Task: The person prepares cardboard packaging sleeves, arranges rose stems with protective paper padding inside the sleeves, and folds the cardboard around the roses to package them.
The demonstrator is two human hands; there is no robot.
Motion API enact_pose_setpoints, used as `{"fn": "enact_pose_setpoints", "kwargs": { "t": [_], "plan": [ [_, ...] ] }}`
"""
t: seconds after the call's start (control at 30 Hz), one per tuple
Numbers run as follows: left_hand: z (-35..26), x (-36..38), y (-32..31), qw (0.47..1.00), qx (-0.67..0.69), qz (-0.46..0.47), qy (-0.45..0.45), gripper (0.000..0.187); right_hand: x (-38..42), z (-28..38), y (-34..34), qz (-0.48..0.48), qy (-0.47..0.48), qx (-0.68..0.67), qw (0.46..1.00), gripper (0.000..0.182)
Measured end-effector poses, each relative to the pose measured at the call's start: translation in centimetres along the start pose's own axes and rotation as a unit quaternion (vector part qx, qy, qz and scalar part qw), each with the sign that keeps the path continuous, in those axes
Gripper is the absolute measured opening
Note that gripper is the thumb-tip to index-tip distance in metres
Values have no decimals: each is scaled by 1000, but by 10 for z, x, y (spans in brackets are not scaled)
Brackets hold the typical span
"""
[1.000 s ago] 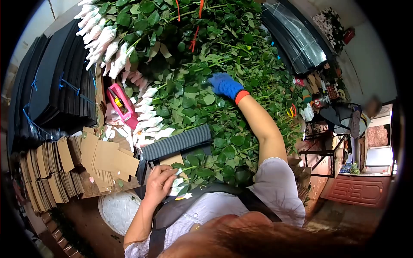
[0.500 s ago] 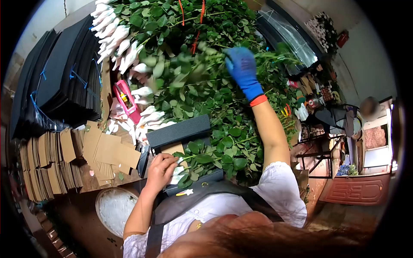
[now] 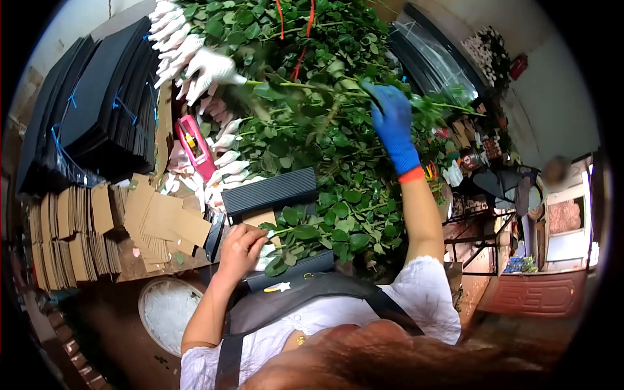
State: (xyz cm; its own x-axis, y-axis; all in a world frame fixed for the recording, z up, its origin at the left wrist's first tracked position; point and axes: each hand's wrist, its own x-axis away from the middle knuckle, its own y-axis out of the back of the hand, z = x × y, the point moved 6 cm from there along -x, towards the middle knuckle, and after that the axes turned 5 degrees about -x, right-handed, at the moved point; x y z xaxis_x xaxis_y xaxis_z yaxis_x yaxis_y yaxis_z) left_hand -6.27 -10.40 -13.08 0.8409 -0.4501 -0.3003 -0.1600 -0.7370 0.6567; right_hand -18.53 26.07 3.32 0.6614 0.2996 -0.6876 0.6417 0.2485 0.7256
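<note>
My right hand, in a blue glove with a red cuff, is closed on the leafy stem of a rose. Its bud, wrapped in white net, points left and is slightly blurred above the pile. My bare left hand is low at the left, its fingers curled round the head end of a rose whose leaves stretch right. The bud there is mostly hidden by my fingers. More white-netted buds show beside that hand, next to a dark corrugated board.
A large pile of roses covers the bench. At its left lie a pink tool, cardboard pieces and upright dark board stacks. A round white-lined container stands below. Plastic-wrapped boards lie at the far right.
My right hand has moved right and slightly down, lifting a rose out above the pile with its netted bud now showing. The left hand stays nearly in place.
</note>
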Motion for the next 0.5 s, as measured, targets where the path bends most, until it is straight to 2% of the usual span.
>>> {"fn": "enact_pose_setpoints", "kwargs": {
  "t": [0.03,0.07,0.17,0.2,0.27,0.3,0.33,0.43,0.47,0.5],
  "plan": [
    [2,1,-1,1000,13,5,14,17,8,10,16,-30,10,-1,1000,55],
    [5,1,0,999,33,5,23,17,22,11,21,3,-9,-19,1000,64],
    [16,4,-6,993,79,27,87,14,44,35,42,125,-2,-56,991,69],
    [22,8,-11,992,99,23,75,21,52,43,46,183,2,-75,980,70],
    [32,16,-17,986,124,-25,112,37,74,56,46,301,-11,-130,945,72],
    [34,18,-17,976,174,10,129,56,90,55,39,332,-12,-142,933,72],
    [43,19,-26,953,205,45,219,67,113,51,28,362,-12,-153,919,72],
    [42,19,-25,970,207,-22,124,79,157,42,2,406,-34,-103,907,59],
    [37,17,-19,984,146,-39,93,84,170,39,-9,428,-43,-87,898,56],
    [37,18,-20,979,166,-22,117,85,189,32,-21,429,-52,-67,899,48]
  ]
}}
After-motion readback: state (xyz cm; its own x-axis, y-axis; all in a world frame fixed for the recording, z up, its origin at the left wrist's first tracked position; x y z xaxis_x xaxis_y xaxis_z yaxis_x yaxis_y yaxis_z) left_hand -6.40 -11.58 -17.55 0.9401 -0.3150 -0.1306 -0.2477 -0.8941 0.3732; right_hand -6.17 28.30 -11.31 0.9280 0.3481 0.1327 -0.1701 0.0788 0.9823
